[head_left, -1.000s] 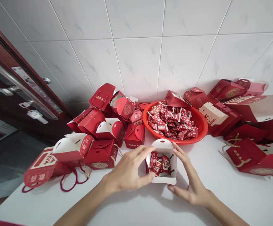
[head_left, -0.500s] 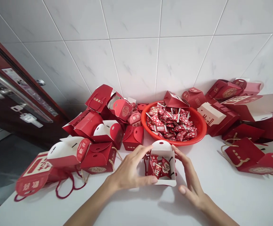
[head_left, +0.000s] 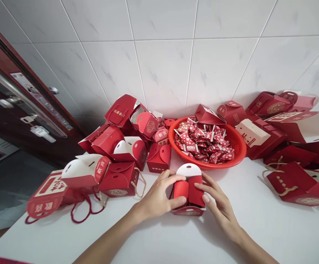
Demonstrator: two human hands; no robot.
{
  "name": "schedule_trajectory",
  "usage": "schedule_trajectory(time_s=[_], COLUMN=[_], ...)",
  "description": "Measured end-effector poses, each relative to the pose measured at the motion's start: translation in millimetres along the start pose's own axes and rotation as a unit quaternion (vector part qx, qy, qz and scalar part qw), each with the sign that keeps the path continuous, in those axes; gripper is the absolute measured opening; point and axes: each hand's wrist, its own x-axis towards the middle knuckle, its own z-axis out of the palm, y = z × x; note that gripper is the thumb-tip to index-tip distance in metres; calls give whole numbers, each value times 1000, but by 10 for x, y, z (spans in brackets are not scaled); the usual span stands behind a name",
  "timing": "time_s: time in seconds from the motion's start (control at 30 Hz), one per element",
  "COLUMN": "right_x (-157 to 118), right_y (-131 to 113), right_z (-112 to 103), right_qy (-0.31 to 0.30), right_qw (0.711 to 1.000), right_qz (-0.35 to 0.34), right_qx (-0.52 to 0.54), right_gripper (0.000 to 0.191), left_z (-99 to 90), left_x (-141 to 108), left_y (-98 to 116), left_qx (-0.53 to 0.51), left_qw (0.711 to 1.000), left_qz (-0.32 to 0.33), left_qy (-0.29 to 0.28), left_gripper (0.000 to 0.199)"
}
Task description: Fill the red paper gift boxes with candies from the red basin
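A small red gift box [head_left: 190,212] stands on the white table in front of me, its rounded back flap up and showing a white inside. Both side flaps are folded inward over the opening, so its inside is mostly hidden. My left hand [head_left: 158,198] grips the box's left side, thumb at the front and fingers at the back, against the left flap. My right hand [head_left: 217,201] holds the right side, with fingertips pressing on the right flap. Just behind the box sits a red plastic basin [head_left: 240,156] full of wrapped candies [head_left: 203,143].
Several red gift boxes [head_left: 119,181], some with rope handles, crowd the left of the white table [head_left: 159,238]. More red boxes [head_left: 299,183] lie at the right. A tiled wall [head_left: 162,73] rises behind; a dark red door with keys [head_left: 42,134] stands at the left.
Both side flaps of the box have been folded inward, covering the candies that showed inside. My right fingers have moved left onto the right flap. The view has shifted slightly.
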Motion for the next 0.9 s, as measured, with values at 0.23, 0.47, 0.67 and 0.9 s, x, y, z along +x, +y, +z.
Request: schedule_trajectory(time_s=[0.23,0.47,0.67,0.9], right_x=[27,12,12,10], right_y=[-25,-19,7,38], right_z=[-21,-36,-50,-53], right_qy=[-23,-46,-46,-63], right_qw=[1000,999,999,998], right_qz=[-2,17,-2,-1], right_qx=[16,12,5,11], right_gripper=[29,36,34,41], left_z=[79,197,187,-37], left_x=[10,-8,1,51], left_y=[-23,-89,-83,-220], left_qx=[23,12,-4,-47], left_qw=[999,991,990,989], left_qz=[17,22,61,139], left_qy=[43,131,127,-17], left_gripper=[43,51,14,64])
